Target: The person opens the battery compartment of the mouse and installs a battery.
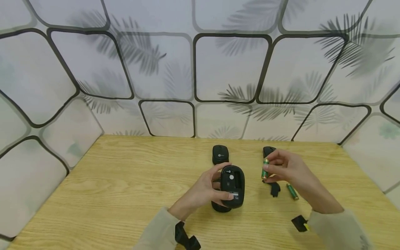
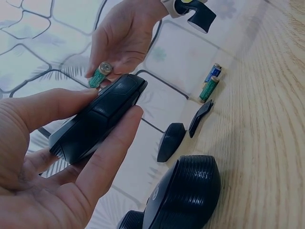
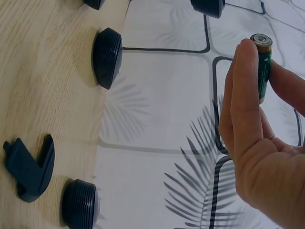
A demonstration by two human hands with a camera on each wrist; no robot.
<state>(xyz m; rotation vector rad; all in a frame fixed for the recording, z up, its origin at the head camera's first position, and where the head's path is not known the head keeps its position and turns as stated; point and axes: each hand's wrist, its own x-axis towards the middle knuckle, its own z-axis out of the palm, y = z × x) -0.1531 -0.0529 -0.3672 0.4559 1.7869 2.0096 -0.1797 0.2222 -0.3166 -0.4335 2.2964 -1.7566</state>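
My left hand (image 1: pixel 203 187) holds a black computer mouse (image 1: pixel 232 201) with its underside turned toward the head camera and its battery compartment (image 1: pixel 239 178) uncovered. Thumb and fingers grip the mouse by its sides, as the left wrist view shows. To the right, my right hand (image 1: pixel 292 170) pinches a green battery (image 1: pixel 265 169) between thumb and fingertips, held upright above the table. In the left wrist view that battery's end shows just beyond the mouse. A black battery cover (image 1: pixel 275 189) lies on the table below the right hand, with another green battery (image 1: pixel 292 192) beside it.
Another black mouse (image 1: pixel 220 152) stands at the back, and one (image 1: pixel 268 150) is partly behind the right hand. A further mouse (image 1: pixel 221 207) sits under the held one. A blue battery (image 2: pixel 217 70) lies by the green one. A patterned backdrop (image 1: pixel 218 118) borders the wooden table (image 1: pixel 125 180).
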